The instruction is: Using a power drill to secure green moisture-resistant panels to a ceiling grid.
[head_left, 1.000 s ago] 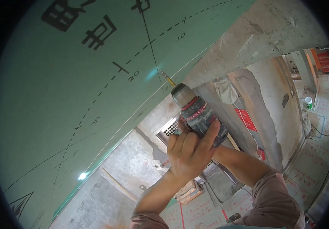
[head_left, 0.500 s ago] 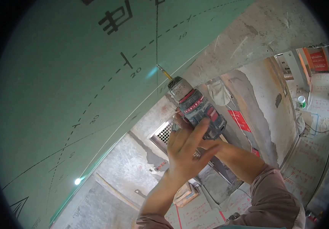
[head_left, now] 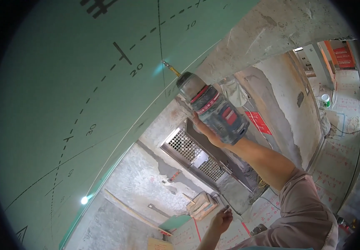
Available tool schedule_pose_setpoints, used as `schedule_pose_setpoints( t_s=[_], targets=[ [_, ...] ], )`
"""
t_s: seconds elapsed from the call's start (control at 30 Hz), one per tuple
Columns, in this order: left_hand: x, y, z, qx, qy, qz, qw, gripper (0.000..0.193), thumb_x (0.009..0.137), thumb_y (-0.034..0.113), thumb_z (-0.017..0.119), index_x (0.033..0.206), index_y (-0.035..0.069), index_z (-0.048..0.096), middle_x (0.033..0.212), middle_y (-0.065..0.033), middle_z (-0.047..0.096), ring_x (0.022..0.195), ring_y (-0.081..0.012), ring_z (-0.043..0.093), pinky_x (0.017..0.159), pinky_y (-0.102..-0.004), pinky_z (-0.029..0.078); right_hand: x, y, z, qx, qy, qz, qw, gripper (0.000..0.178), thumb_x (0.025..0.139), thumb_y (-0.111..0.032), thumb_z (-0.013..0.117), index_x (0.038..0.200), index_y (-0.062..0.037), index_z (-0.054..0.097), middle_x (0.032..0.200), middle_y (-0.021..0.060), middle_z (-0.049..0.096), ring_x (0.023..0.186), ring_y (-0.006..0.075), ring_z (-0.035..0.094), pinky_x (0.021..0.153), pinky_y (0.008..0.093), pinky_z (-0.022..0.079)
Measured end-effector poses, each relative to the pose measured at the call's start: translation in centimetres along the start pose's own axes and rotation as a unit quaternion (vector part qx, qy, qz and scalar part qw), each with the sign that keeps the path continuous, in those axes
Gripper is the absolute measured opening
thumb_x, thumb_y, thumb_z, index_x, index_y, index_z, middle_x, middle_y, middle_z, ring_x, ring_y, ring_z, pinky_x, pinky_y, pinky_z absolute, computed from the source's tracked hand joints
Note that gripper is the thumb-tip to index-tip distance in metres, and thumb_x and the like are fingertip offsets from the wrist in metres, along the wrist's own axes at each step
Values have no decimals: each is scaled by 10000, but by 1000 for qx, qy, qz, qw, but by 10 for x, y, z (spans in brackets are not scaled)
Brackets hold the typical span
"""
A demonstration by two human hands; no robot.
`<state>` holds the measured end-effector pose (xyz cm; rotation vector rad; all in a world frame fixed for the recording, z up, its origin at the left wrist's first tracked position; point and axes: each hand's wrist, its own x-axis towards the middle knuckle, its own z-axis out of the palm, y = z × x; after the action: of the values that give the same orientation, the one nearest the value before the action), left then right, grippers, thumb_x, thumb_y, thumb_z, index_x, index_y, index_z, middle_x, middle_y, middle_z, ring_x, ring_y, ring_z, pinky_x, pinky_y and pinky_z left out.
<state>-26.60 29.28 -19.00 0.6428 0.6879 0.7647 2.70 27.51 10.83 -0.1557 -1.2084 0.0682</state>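
Note:
My right hand is wrapped round a dusty cordless drill with red and black parts, held up and tilted toward the upper left. From its chuck a yellowish bit reaches the green board overhead, its tip at or very near a dark line drawn there. A bluish glow shows on the board beside the tip. Well below the drill, my left hand is closed, fingertips pinched together. What lies between those fingertips, if anything, is too small to make out.
A bare concrete beam borders the board on the right. Below stand a grated metal door and a brown stack by the wall. Printed sheeting covers the floor, with a white-and-green tub farther off.
My left hand has come away from beside the drill and dropped low, its fingers now closed. My right hand keeps the drill up at the board; the view has shifted slightly.

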Motion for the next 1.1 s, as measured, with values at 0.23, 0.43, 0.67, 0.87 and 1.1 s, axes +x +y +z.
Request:
schedule_pose_setpoints(
  t_s=[0.23, 0.43, 0.67, 0.87, 1.1],
  targets=[
    [4, -39, -45, -107, 75, -72, 989, 304, 849, -128, 494, 1126, -15, 438, 1064, -213, 538, 892, -249, 546, 777, -290, 509, 13, 22, -9, -193, 24, -116, 974, 367, 699, -149, 723, 1032, -58, 600, 773, 96, 629, 703, 287, 627, 652, 332, 498],
    [8, -38, -11, -132, 95, -69, 984, 132, 881, -27, 564, 1006, -30, 520, 984, -131, 578, 855, -180, 543, 695, -241, 477, 13, -11, -20, -85, 28, -148, 985, 413, 646, -186, 732, 995, -23, 582, 813, 143, 606, 717, 304, 607, 643, 349, 473],
    [30, 12, 45, -44, -24, 8, 999, 86, 923, 95, 559, 911, 11, 553, 828, -59, 563, 708, -120, 508, 617, -227, 408, -59, 6, -71, -203, -84, -122, 968, 435, 693, -212, 701, 1035, 26, 576, 852, 160, 609, 781, 342, 599, 684, 383, 466],
    [59, 55, 136, 12, -16, 91, 996, 75, 914, 130, 572, 934, 58, 566, 819, -44, 561, 730, -148, 515, 643, -278, 422, -207, 34, -92, -387, -114, -22, 915, 228, 800, -171, 656, 1009, -88, 612, 904, 107, 634, 863, 317, 614, 732, 403, 480],
    [127, 68, 193, 34, -132, 106, 985, 62, 891, 113, 577, 909, 57, 557, 808, -27, 547, 712, -123, 476, 652, -261, 403, -250, 36, -132, -187, -102, 261, 942, 199, 790, -137, 661, 971, -76, 608, 885, 83, 623, 816, 250, 611, 716, 381, 480]
  ],
)
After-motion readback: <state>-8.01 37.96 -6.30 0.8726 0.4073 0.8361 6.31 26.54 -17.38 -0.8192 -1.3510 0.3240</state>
